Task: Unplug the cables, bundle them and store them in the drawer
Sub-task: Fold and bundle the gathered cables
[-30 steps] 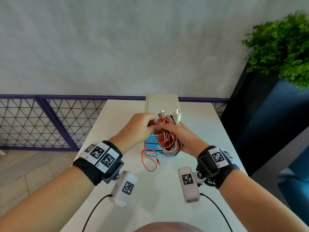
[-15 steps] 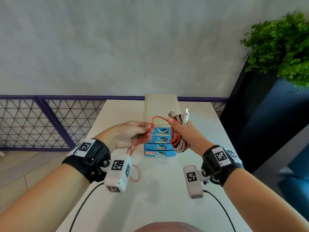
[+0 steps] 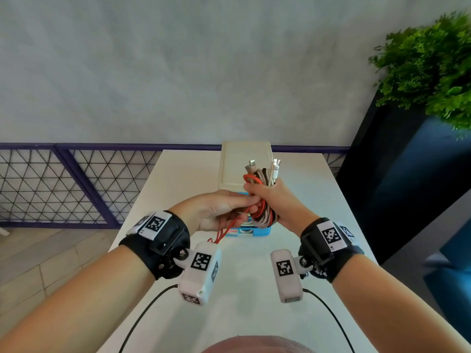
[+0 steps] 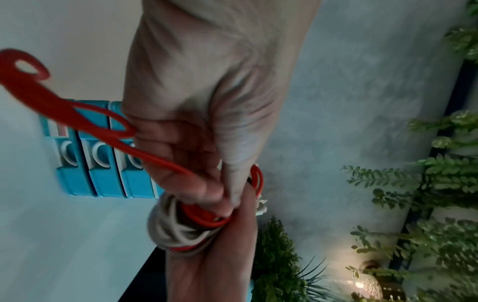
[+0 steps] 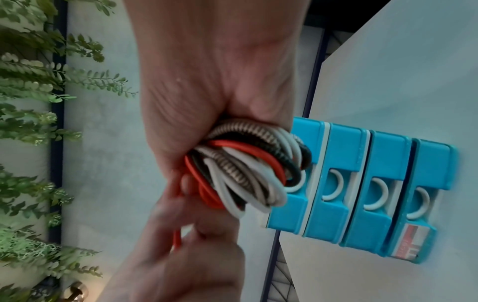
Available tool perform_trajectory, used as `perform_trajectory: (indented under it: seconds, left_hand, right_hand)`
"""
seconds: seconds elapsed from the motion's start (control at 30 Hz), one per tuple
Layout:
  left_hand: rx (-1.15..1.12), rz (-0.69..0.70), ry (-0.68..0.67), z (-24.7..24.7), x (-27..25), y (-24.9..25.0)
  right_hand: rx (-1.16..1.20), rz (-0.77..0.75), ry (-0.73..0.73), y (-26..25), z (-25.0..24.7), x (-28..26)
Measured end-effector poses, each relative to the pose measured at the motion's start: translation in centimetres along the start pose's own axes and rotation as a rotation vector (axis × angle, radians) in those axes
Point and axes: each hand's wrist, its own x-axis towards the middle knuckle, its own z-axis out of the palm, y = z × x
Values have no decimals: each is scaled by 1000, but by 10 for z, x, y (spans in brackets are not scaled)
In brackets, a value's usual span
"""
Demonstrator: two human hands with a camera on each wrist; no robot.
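Observation:
My right hand [image 3: 265,200] grips a coiled bundle of cables [image 3: 263,215], red, white, black and braided, with plug ends [image 3: 265,168] sticking up above the fist. In the right wrist view the loops of the cable bundle [image 5: 248,173] bulge out below the palm. My left hand [image 3: 229,207] pinches the loose red cable [image 3: 229,226] right beside the bundle; its tail hangs down past the left wrist. In the left wrist view the red cable [image 4: 103,130] runs out in loops from the pinching fingers. The blue drawer unit [image 3: 260,231] with a beige top stands behind the hands, all drawers closed.
The white table [image 3: 254,289] runs from me to a purple mesh railing [image 3: 76,184] at its far and left sides. A dark planter with green foliage [image 3: 428,67] stands to the right. The drawer fronts [image 5: 362,183] carry white ring handles.
My left hand drew the red cable out to the left, then came back to the bundle. My right hand has dropped slightly with the bundle. The red tail now hangs shorter.

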Motion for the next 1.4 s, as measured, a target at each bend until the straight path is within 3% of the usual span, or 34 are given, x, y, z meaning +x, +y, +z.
perform_trajectory:
  seconds: [0.2,0.33,0.4,0.53,0.6,0.77,0.97,1.07,1.17,1.4]
  left_hand:
    - [32,-20,-195,-19,-5,-18]
    - [256,-41,-212,-36,-8,-25]
    - [457,35,-118,-36,-8,-21]
    - [967,227,193,-25,-6,-7]
    - [1098,339,298,-21,-5,-2]
    - [1038,565,401,-10,-2,4]
    - [805,745,506,-8,1,-2]
    - [859,719,471,-10,2,-4]
    - [890,598,389,-18,3,-4]
    - [895,344,91,-52,8,-8]
  right_hand:
    - [168,-85,319,-14,-27,11]
    - [247,-84,298,-22,-45,10]
    - [249,-30,207,-24,-45,6]
    - [134,68,31,-29,-37,-3]
    - [38,87,-35,-30,-32,-5]
    - [-123,129,-112,-25,-17,-8]
    - [-46,201,-209,-24,-5,-15]
    - [-98,206,-221,-23,-4,-19]
    - [-165,184,-235,-23,-8,-22]
    - [-310,168,-134,-17,-29,-19]
